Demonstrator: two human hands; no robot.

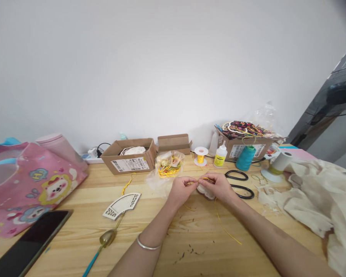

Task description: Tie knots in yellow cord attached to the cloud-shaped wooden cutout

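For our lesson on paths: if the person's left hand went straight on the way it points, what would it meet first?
The left hand would probably meet the right hand just ahead; whether they touch is unclear.

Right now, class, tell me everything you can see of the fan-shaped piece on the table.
The fan-shaped piece is flat and cream-coloured, seemingly thin wood, with openwork patterns at both ends. It lies on the wooden table, left of the left hand, its wide curved edge toward the wall. A twisted yellow cord runs from its upper edge; a narrow strand below leads to a gold-coloured part and a teal tail.
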